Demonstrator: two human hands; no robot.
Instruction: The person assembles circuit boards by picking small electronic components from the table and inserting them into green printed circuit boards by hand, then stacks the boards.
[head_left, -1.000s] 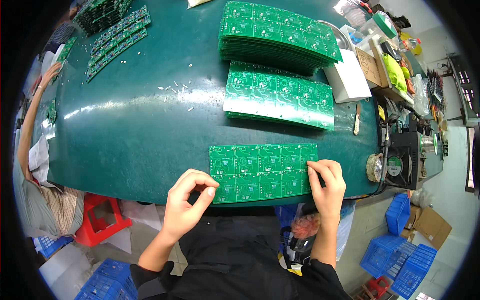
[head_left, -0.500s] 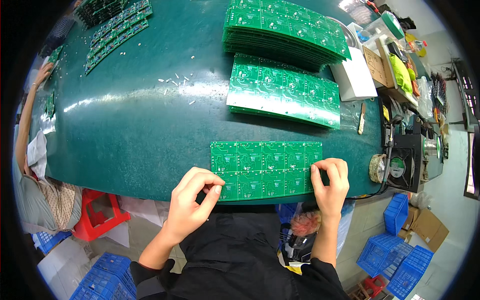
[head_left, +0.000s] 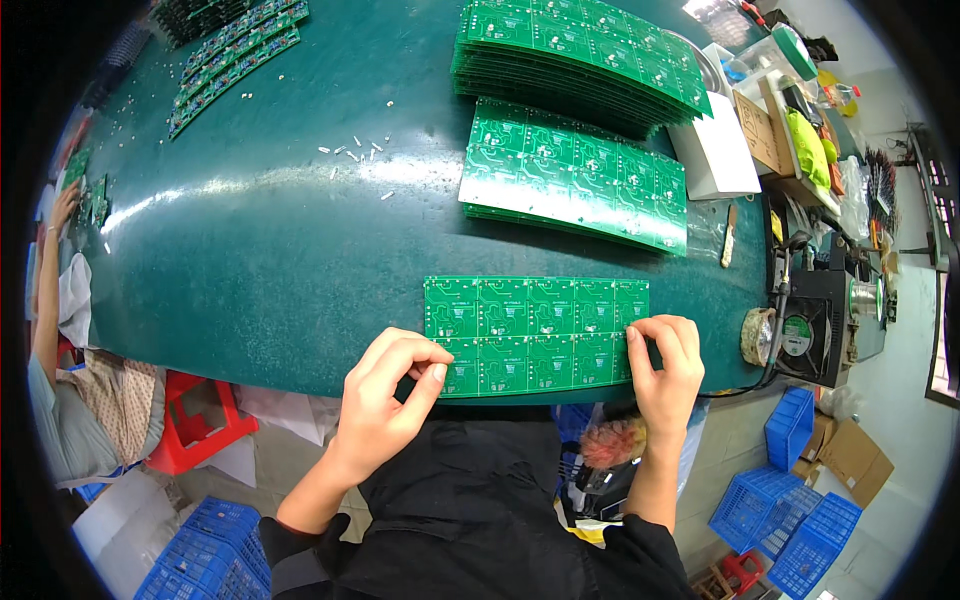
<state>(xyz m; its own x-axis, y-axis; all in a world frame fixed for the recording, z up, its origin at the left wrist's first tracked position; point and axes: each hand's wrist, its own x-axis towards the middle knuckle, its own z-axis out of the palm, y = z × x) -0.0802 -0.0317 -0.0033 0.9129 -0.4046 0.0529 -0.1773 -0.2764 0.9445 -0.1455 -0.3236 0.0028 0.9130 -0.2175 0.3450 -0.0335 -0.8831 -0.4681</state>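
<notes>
A green printed circuit board panel, divided into a grid of small boards, lies flat near the table's front edge. At its left side my left hand has thumb and forefinger curled close together, pinching the lower left edge. My right hand grips the right edge between thumb and fingertips. Beyond the panel lies a low stack of similar panels, with a taller stack behind it.
A white box and a knife-like tool lie right of the stacks. A tape roll sits by a black fan unit. Small white pieces dot the green table. At far left is a co-worker's hand.
My hands and the panel keep nearly the same positions. The view has shifted slightly. At the far left, the co-worker's hand has moved nearer and further left.
</notes>
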